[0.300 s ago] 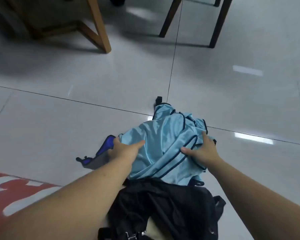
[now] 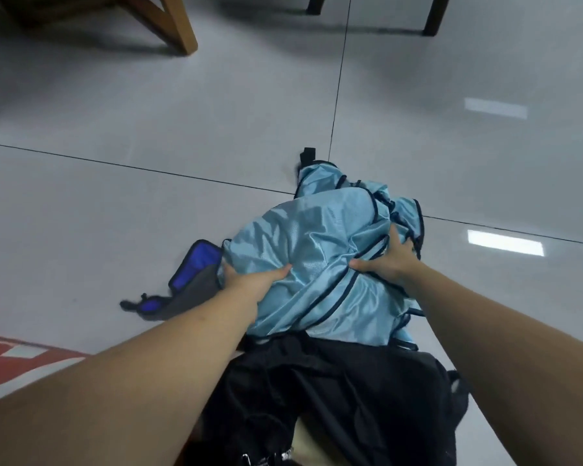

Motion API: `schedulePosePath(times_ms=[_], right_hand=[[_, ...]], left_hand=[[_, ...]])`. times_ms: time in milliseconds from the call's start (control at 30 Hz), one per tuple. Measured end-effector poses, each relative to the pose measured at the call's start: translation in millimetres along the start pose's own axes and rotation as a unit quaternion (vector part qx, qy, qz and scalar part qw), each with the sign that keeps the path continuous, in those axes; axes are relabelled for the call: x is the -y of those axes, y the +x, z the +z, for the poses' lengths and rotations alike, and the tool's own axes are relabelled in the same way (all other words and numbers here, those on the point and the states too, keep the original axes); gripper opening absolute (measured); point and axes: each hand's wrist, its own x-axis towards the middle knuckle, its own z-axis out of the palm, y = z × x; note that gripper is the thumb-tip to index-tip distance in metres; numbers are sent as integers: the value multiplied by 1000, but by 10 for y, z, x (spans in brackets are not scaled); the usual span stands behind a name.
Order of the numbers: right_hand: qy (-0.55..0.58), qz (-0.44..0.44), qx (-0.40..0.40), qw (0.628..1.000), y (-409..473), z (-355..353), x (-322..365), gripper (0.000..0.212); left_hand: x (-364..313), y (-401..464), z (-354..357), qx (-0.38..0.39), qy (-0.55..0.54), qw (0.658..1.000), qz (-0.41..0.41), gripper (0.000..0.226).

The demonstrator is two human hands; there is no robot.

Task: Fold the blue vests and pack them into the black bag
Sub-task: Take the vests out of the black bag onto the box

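A crumpled pile of light blue vests (image 2: 320, 250) with dark trim lies on the grey tiled floor. My left hand (image 2: 249, 284) grips its left edge, thumb on top of the fabric. My right hand (image 2: 389, 260) clutches the right side, fingers dug into the folds. The black bag (image 2: 344, 398) lies slack on the floor just in front of the pile, between my forearms; its near end is cut off by the frame's edge.
A blue and grey pouch (image 2: 189, 280) lies on the floor left of the pile. A wooden furniture leg (image 2: 179, 25) stands at the far left, dark legs (image 2: 435, 15) at the far right. A red and white floor marking (image 2: 14, 361) is near left.
Both hands have closed tighter on the vests and bunched the pile higher. The view has come nearer to the pile.
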Motion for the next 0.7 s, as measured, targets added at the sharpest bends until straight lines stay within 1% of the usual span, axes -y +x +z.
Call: schedulePosePath(times_ms=[67, 100, 133, 167, 233, 267, 300, 400, 467, 533, 600, 667, 700], right_hand=[[-1, -18, -12, 1000, 69, 104, -1, 165], [12, -29, -8, 999, 64, 146, 38, 159], [44, -41, 2, 998, 62, 174, 76, 149], [80, -52, 16, 995, 7, 183, 137, 133], [157, -65, 72, 983, -91, 176, 226, 96], [184, -65, 105, 975, -142, 175, 274, 81], [199, -59, 137, 969, -194, 177, 299, 70], [251, -35, 214, 943, -359, 183, 325, 54], [298, -31, 228, 926, -527, 109, 352, 52], [368, -20, 222, 903, -850, -61, 440, 42], [402, -28, 200, 893, -1247, -339, 581, 32], [408, -53, 190, 891, -1734, -624, 764, 32], [404, -72, 183, 894, -1983, -740, 852, 37]], left_hand=[[60, 94, 154, 53, -35, 998, 10, 131], [89, 170, 236, 73, -30, 997, 18, 114], [99, 203, 297, 81, -24, 996, 31, 103], [77, 175, 331, 90, -24, 995, 40, 96], [-52, -130, 313, 119, -54, 990, 44, 70], [-114, -271, 294, 138, -67, 987, 43, 55], [-154, -374, 276, 169, -83, 981, 44, 44], [-225, -525, 207, 247, -116, 961, 48, 35], [-350, -614, 139, 261, -96, 957, 82, 39], [-546, -837, 33, 273, -79, 950, 131, 42], [-788, -1232, -136, 275, -74, 943, 174, 39], [-951, -1662, -348, 272, -90, 939, 189, 41], [-1007, -1886, -488, 273, -103, 937, 194, 45]])
